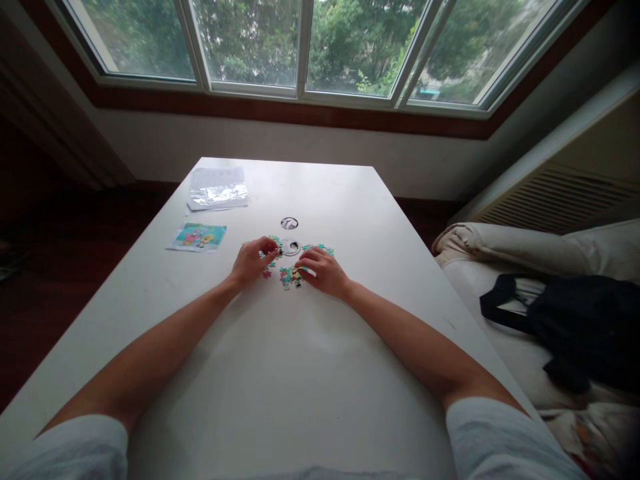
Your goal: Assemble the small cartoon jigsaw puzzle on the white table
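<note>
Mid-table (310, 373) (edges far), left hand (249, 261) and right hand (324, 272) touch puzzle pieces (290, 277).

Pretty clearly someone's home, a living room or bedroom corner. Plain white table (320, 373) pushed up to a wide window (305, 47) with trees outside, dark wood floor (60, 267), a cream cushioned seat (500, 247) with a black bag (585, 327) dumped on it — plus a vented heater cover (565, 193).

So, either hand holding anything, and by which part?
Left hand seemingly pinches a puzzle piece at its edge; right hand just touches joined pieces. Too small to confirm.
</note>
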{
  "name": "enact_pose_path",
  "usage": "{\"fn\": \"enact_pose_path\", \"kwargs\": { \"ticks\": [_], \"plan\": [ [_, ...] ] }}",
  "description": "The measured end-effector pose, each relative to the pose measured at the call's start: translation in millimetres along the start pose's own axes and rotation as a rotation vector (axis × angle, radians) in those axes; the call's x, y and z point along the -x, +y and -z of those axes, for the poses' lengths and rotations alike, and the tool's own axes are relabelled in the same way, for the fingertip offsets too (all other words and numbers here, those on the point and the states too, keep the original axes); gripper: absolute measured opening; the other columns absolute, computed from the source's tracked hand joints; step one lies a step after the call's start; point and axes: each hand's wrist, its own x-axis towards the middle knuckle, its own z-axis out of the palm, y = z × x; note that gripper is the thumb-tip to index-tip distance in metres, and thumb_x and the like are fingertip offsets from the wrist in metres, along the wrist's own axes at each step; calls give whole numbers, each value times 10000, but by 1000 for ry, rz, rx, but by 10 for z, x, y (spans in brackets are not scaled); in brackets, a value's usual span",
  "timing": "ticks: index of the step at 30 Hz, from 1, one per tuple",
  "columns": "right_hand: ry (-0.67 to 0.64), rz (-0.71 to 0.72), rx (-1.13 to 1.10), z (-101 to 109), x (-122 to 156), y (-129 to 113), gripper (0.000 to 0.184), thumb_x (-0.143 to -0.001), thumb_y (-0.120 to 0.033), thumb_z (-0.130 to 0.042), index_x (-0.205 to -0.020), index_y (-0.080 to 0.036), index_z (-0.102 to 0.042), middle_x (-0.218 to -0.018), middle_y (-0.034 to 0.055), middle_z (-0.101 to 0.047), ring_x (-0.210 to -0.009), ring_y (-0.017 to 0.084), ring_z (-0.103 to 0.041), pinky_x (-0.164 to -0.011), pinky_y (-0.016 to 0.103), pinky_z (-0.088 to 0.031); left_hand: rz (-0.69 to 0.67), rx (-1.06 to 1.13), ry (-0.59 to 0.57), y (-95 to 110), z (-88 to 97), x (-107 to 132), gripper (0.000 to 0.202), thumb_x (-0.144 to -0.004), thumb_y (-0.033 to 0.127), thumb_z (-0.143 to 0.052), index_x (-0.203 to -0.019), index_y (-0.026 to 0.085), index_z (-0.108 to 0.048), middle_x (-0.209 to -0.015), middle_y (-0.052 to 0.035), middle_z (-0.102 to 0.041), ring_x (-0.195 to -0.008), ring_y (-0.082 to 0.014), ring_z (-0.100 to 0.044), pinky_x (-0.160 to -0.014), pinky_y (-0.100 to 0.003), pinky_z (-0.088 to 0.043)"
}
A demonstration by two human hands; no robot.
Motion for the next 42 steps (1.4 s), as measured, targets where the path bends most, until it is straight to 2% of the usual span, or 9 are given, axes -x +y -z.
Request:
{"fn": "enact_pose_path", "kwargs": {
  "ticks": [4,9,18,28,32,35,42],
  "plan": [
    [35,-32,22,-5,4,-8,159,-1017,-317,-556,-1090,-256,-683,-1028,79,-687,-981,237,-572,-892,409,-475,10,92,-75,114,-75,71,165,-896,352,-645,-1016,246,-681,-889,7,-777,-762,-171,-710,-763,-308,-547],
    [77,-83,55,-6,16,-12,212,-1000,-368,-601,-1164,-252,-671,-1076,91,-684,-1025,251,-572,-909,416,-485,5,86,-117,152,-114,106,171,-903,343,-650,-1044,251,-679,-907,-1,-792,-799,-187,-730,-791,-317,-543],
    [76,-84,66,-18,18,-18,260,-989,-436,-616,-1173,-261,-674,-1073,84,-695,-1030,255,-590,-904,425,-505,-43,70,-150,200,-159,142,147,-910,320,-654,-1040,259,-685,-881,16,-793,-785,-167,-727,-813,-294,-521],
    [67,-59,70,-12,8,-25,217,-998,-399,-608,-1126,-240,-681,-1053,88,-691,-1010,247,-584,-892,412,-504,-73,41,-166,167,-181,148,153,-922,321,-632,-1050,256,-683,-864,22,-777,-756,-155,-692,-794,-289,-510],
    [71,-58,70,-5,25,9,209,-990,-397,-620,-1115,-241,-680,-1046,86,-685,-1011,250,-579,-897,411,-503,-175,-103,-162,139,-164,132,113,-928,288,-600,-971,230,-688,-854,-1,-738,-791,-174,-658,-797,-313,-477],
    [82,-64,64,15,35,28,202,-986,-395,-626,-1110,-244,-678,-1039,81,-680,-1011,249,-578,-895,407,-504,-286,-242,-196,127,-148,134,97,-922,280,-614,-921,225,-694,-914,-30,-724,-906,-214,-638,-883,-368,-440],
    [85,-69,61,71,39,57,197,-981,-400,-632,-1093,-244,-675,-1020,80,-673,-993,250,-574,-887,407,-504,-420,-368,-306,156,-102,143,159,-914,398,-675,-971,255,-716,-1043,-53,-687,-1019,-255,-576,-982,-432,-382]
  ]
}}
